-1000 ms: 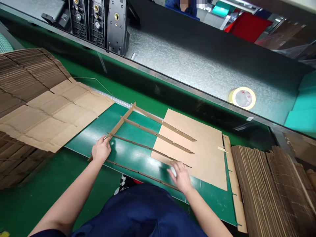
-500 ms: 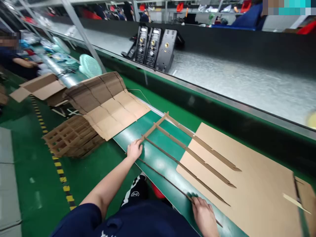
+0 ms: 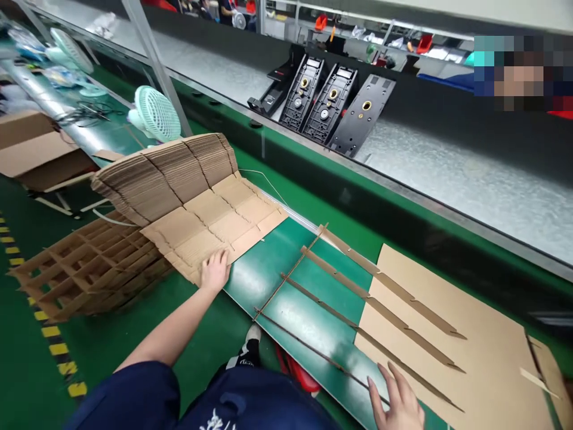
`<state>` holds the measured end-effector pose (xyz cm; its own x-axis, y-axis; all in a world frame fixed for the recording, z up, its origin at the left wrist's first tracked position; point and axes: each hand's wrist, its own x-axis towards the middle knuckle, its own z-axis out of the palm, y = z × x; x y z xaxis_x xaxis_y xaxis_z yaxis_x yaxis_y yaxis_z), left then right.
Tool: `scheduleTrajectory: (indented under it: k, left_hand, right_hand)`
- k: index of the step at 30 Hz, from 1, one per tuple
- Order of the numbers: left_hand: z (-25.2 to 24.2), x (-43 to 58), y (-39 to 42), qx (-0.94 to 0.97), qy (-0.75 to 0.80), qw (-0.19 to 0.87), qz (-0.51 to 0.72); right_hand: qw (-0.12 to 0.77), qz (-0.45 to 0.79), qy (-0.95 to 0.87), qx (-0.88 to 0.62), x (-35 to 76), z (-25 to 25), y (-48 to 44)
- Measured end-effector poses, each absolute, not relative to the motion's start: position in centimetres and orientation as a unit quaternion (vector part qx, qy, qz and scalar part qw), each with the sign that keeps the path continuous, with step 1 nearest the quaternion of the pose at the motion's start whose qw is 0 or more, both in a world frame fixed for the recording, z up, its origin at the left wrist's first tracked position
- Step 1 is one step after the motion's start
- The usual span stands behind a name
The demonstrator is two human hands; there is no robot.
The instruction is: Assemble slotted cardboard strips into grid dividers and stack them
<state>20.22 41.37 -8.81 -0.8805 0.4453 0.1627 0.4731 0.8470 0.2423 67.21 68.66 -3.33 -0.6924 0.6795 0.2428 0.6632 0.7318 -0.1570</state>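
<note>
My left hand (image 3: 215, 270) rests on the near edge of the top slotted cardboard sheet (image 3: 219, 222) of a stack at the left; its fingers curl over that edge. My right hand (image 3: 398, 403) lies flat, fingers spread, by the near strip of a cardboard divider grid (image 3: 344, 292) standing on the green table (image 3: 268, 286). The grid's long strips run right onto a flat cardboard sheet (image 3: 474, 358); one cross strip joins their left ends.
Assembled cardboard grids (image 3: 85, 269) are piled low at the left. A pale green fan (image 3: 154, 113) stands behind the stack. Three black plastic housings (image 3: 331, 107) lean on the far conveyor. A folded carton (image 3: 36, 149) sits far left. Another person is at the upper right.
My left hand let go of the grid's left end and moved left onto the cardboard stack. My right hand opened flat beside the near strip. The view swung left.
</note>
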Motion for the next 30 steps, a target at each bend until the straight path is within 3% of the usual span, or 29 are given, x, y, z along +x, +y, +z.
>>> scheduleTrajectory:
  k: [4, 8, 11, 15, 18, 23, 30]
  left_hand:
    - [-7.5, 20.3, 40.3, -0.225, -0.947, 0.079, -0.214]
    - [-3.3, 24.9, 43.5, -0.227, -0.902, 0.091, -0.356]
    - [-0.5, 31.8, 48.0, -0.376, -0.814, -0.028, -0.441]
    - [0.7, 42.3, 53.2, -0.569, -0.639, -0.161, -0.492]
    - [0.1, 47.9, 56.4, -0.648, -0.578, -0.193, -0.457]
    - [-1.3, 56.5, 63.7, -0.771, -0.513, -0.246, -0.285]
    - [-5.8, 66.9, 70.9, -0.796, -0.538, -0.255, -0.108]
  right_hand:
    - [0.197, 0.132, -0.911, -0.338, 60.6, -1.2, 63.9]
    - [0.148, 0.319, -0.876, -0.329, 54.6, 1.5, 59.3]
    - [0.178, 0.441, -0.825, -0.304, 51.8, 2.7, 58.5]
    - [0.283, 0.454, -0.746, -0.396, 54.7, 2.8, 59.5]
    - [0.324, 0.388, -0.697, -0.509, 62.6, 2.5, 61.2]
    - [0.252, 0.197, -0.657, -0.683, 78.9, 2.5, 66.2]
    - [0.182, 0.196, -0.722, -0.638, 84.9, 1.5, 73.7]
